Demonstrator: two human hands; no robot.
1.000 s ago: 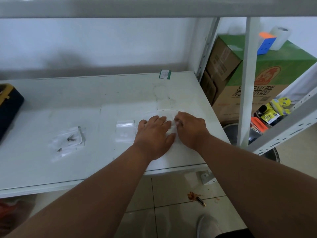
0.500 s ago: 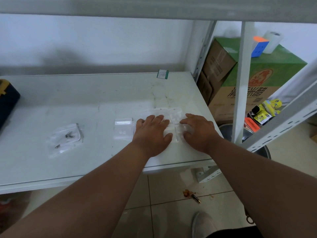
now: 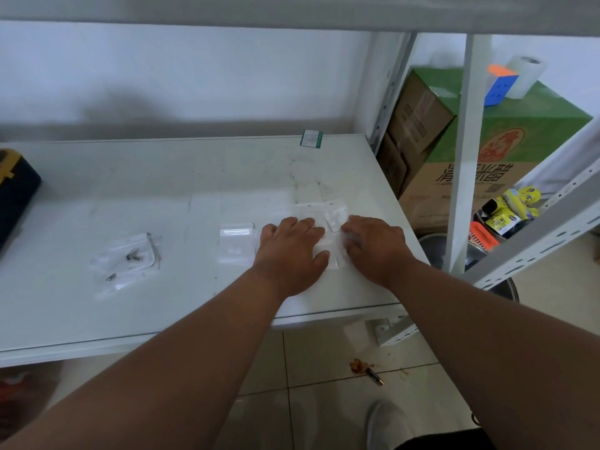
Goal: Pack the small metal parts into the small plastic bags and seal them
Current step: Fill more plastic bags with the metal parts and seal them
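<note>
Clear plastic bags [image 3: 311, 213] lie in a small stack near the right front of the white shelf [image 3: 162, 190]. The left hand [image 3: 292, 251] rests flat on the stack, fingers straight. The right hand [image 3: 376, 245] lies beside it, fingers loosely spread on the plastic; whether it pinches a bag cannot be told. The metal parts [image 3: 130, 256] sit well apart to the left, on a loose bag. To free one bag well, the left palm should probably pin the stack while the right fingertips slide the top sheet sideways. Compared with a second ago, the right hand has shifted rightward, uncovering more plastic.
</note>
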